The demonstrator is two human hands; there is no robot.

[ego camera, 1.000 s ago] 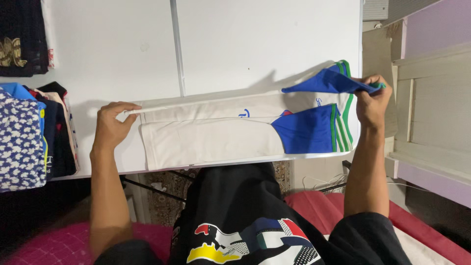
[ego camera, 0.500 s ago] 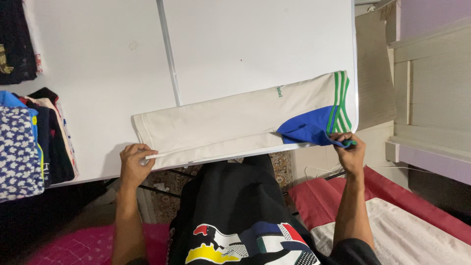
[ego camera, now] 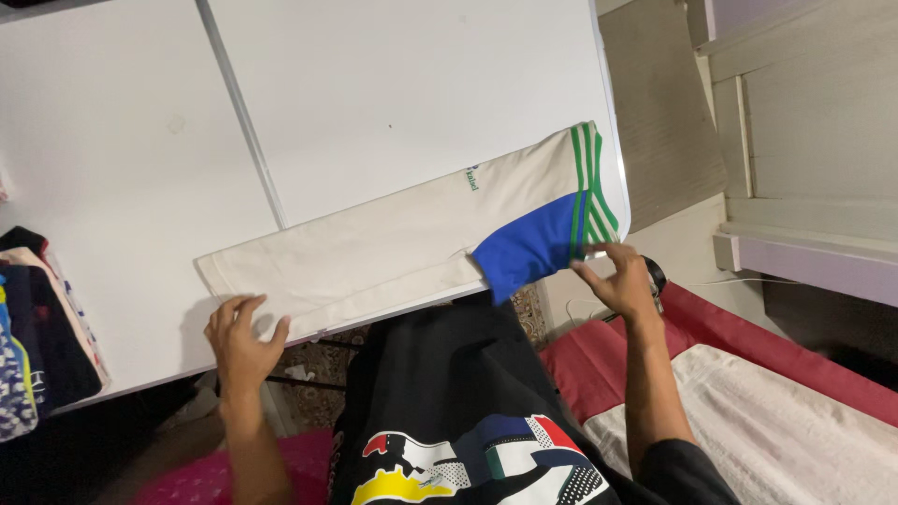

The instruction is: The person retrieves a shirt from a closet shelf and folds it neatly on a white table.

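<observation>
Cream sports jersey (ego camera: 393, 248) lies folded into a long strip across the white worktop (ego camera: 393, 93), near edge of the strip running along the worktop's front edge; blue panel (ego camera: 528, 248) and green stripes (ego camera: 589, 182) sit at the right end, close to the corner

Left hand (ego camera: 241, 341): fingers spread, palm flat on the strip's left end at the front edge, grip open, nothing pinched

Right hand (ego camera: 617, 281): fingers open and splayed just beside the blue panel, fingertips at the hem by the stripes, grip empty, cannot tell if it touches the cloth

Judgement on doing this well: flatten from the middle outward with flat palms, keep the long edges parallel, square the striped end so layers stack flush. Right end sits near the corner, so too much push risks it sliding off

Stack of folded clothes (ego camera: 37, 327) at the worktop's left edge, well apart from the jersey
</observation>
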